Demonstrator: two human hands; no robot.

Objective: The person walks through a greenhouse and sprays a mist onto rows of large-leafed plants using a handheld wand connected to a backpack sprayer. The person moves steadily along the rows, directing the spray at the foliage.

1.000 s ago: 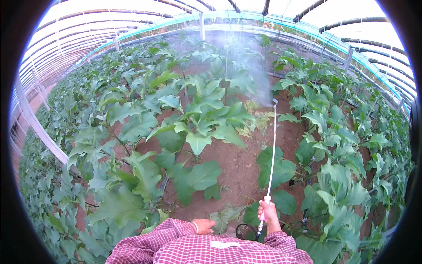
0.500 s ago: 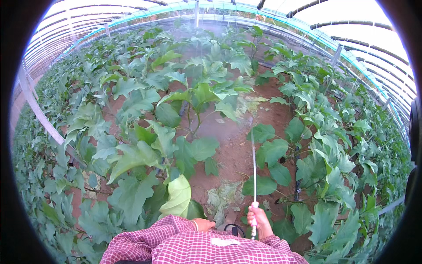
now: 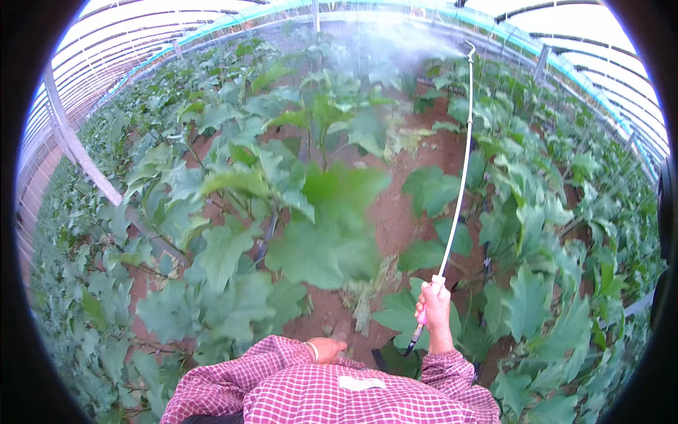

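Observation:
My right hand (image 3: 435, 305) is wrapped round the handle of a long white spray wand (image 3: 463, 169). The wand rises past the leaves toward the far end, and its bent tip (image 3: 471, 49) throws a cloud of mist (image 3: 395, 46) to the left. A dark hose (image 3: 413, 343) leaves the handle below my fist. In front of my waist, my left hand (image 3: 327, 350) has its fingers curled under; whatever they hold is hidden. Broad-leaved green plants (image 3: 229, 258) stand on both sides, and one large leaf (image 3: 332, 233) in front of me is blurred.
Brown soil (image 3: 399, 219) shows in a narrow strip between the plant rows, with wilted pale leaves (image 3: 406, 141) on it. A curved metal pole (image 3: 92, 169) stands at the left. Overhead run the arched ribs of a plastic tunnel (image 3: 565, 35).
My right hand has lifted the wand up and to the right, and its tip has swung from low over the soil to the far end. Thicker mist now shows there.

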